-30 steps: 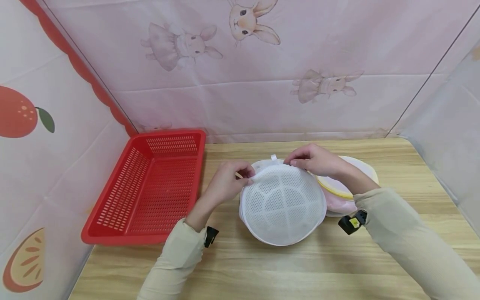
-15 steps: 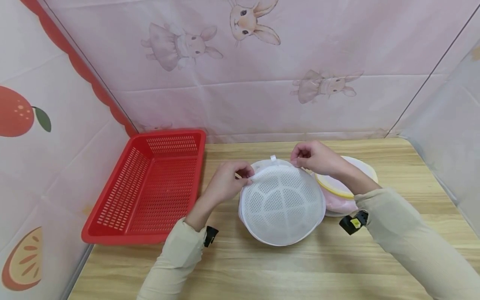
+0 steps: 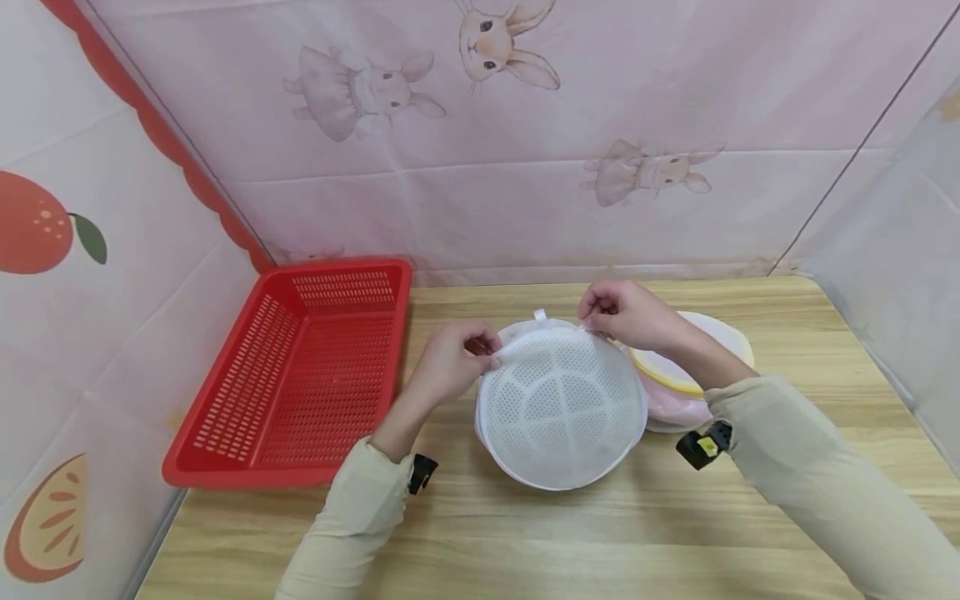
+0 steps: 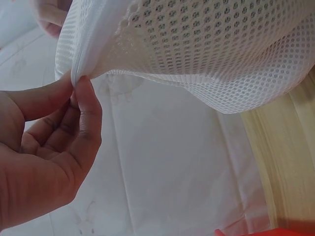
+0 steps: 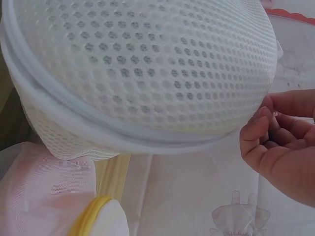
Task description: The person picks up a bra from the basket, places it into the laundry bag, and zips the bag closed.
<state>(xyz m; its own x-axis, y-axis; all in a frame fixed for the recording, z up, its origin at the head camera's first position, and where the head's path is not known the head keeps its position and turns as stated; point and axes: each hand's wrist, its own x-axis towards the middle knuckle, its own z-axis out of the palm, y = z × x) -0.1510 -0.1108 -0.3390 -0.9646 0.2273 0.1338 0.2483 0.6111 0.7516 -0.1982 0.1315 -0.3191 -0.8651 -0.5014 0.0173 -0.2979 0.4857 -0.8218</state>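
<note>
A round white mesh laundry bag (image 3: 562,408) with a zipped edge is held tilted over the table, its flat mesh face toward me. My left hand (image 3: 456,360) pinches its upper left edge between thumb and index finger. At the upper right edge, my right hand (image 3: 628,315) pinches at the zip line with thumb and fingertips; a small clear bit shows by the fingers (image 5: 256,130) in the right wrist view. A short white loop tab (image 3: 541,315) sticks up from the rim between both hands. Through the left wrist view, the zip band (image 4: 96,44) runs into the pinch.
To the right lies a pink mesh bag (image 3: 678,407) with yellow trim and a white top, partly behind the right forearm. A red plastic basket (image 3: 399,358) stands on the left of the wooden table (image 3: 525,550). A printed cloth wall (image 3: 487,208) rises behind.
My right hand has shifted slightly right along the bag's upper edge, then a touch back left. The laundry bag has drifted a little left, with the left hand still pinching it.
</note>
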